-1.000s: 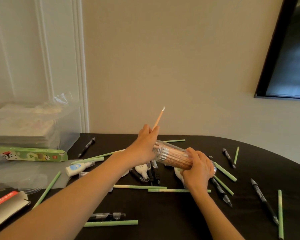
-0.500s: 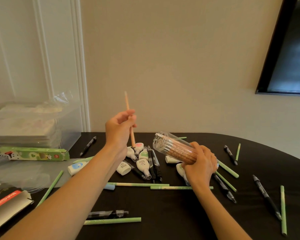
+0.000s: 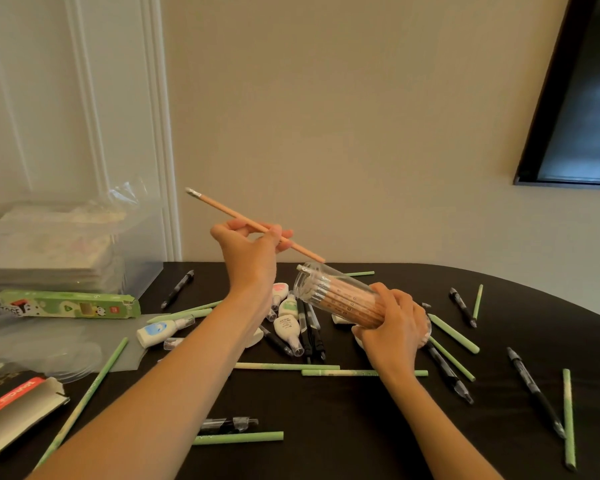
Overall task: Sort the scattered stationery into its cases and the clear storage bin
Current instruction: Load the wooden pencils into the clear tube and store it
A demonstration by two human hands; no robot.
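Item: green pencil (image 3: pixel 238 437), being left flat on the black worktop (image 3: pixel 326 427) nearest the viewer. Right hand (image 3: pixel 394 327): its grip is being wrapped round a clear cylindrical case (image 3: pixel 340 297), tilted, mouth up-left, filled with tan pencils. Left hand (image 3: pixel 248 252), raised beyond: one tan pencil (image 3: pixel 253 225) is being pinched mid-shaft, its lower tip being held just above the case mouth. Clear storage bin (image 3: pixel 142 258): being left far left.

Black table (image 3: pixel 361 445), scattered green pencils (image 3: pixel 238 437), black pens (image 3: pixel 534 389), correction-tape dispensers (image 3: pixel 163 330), green carton (image 3: pixel 68 304), clear bin (image 3: pixel 66 251)
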